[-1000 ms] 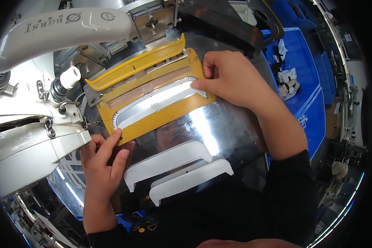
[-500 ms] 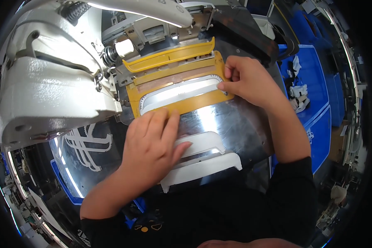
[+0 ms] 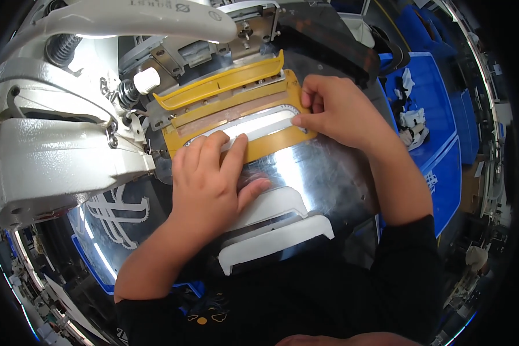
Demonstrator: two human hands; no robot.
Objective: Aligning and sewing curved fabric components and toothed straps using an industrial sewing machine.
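Note:
A yellow sewing template (image 3: 271, 148) with a long slot lies on the shiny metal table. In the slot is a white collar-shaped piece (image 3: 265, 128) with a grey toothed edge. My left hand (image 3: 207, 179) is open, fingers spread, its fingertips pressing on the template and the white piece's lower edge. At the template's right end, my right hand (image 3: 337, 112) has curled fingers around the edge, its thumb on the white piece's end. Two white curved pieces, one nearer (image 3: 277, 242) and one farther (image 3: 271, 206), lie below; the left hand partly hides the farther one.
A white sewing machine (image 3: 69, 144) stands at the left, its arm above the template's far side. Thin grey-white toothed strips (image 3: 118, 213) lie on the table beneath it. A raised yellow flap (image 3: 225, 81) lines the template's far edge. Blue bins (image 3: 438, 104) stand at the right.
My left fingers have moved up from the template's near border onto the white piece. The right hand keeps its place at the template's right end. The whole view has shifted slightly.

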